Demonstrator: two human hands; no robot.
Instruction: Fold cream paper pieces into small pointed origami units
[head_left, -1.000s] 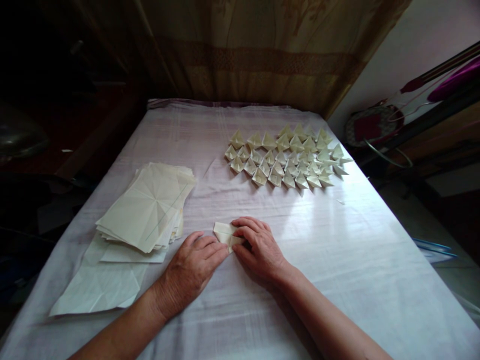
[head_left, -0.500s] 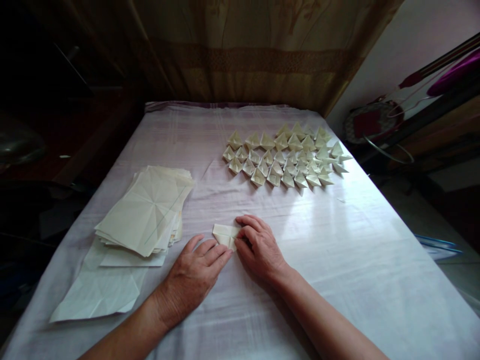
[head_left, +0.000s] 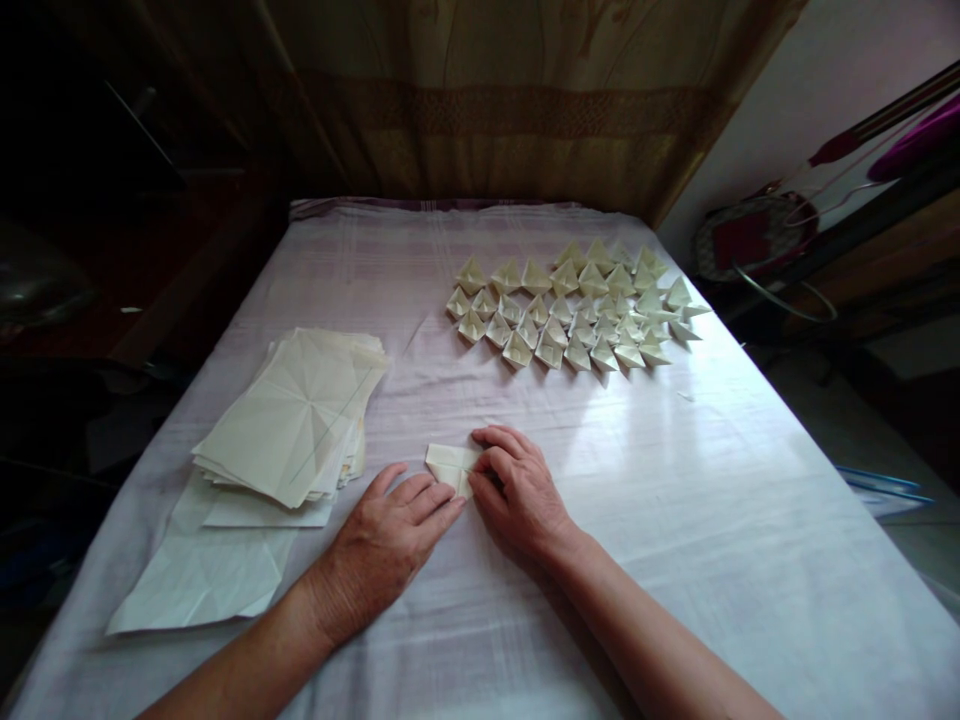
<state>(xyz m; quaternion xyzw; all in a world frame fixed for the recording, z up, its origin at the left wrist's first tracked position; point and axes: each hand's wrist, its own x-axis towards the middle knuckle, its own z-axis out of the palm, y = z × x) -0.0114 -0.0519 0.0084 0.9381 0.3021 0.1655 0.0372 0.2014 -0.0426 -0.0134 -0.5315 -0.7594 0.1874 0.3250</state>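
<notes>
A small folded piece of cream paper (head_left: 448,462) lies on the cloth between my hands, with creases across it. My right hand (head_left: 521,487) has its fingers bent, thumb and forefinger pinching the paper's right part, which they hide. My left hand (head_left: 397,525) rests to the left and nearer, fingers stretched out and slightly apart. Its fingertips touch the paper's near edge without wrapping round it. Left of that hand lies a stack of creased paper sheets (head_left: 300,410).
Rows of folded paper boats (head_left: 555,315) stand at the far right of the cloth-covered table (head_left: 675,560). Under the stack, a pale creased sheet (head_left: 202,570) sticks out toward me. A curtain (head_left: 510,110) hangs behind, and a bag (head_left: 754,230) is beyond the right edge.
The view has shifted very slightly. Both hands stay at the folded paper in nearly the same pose.
</notes>
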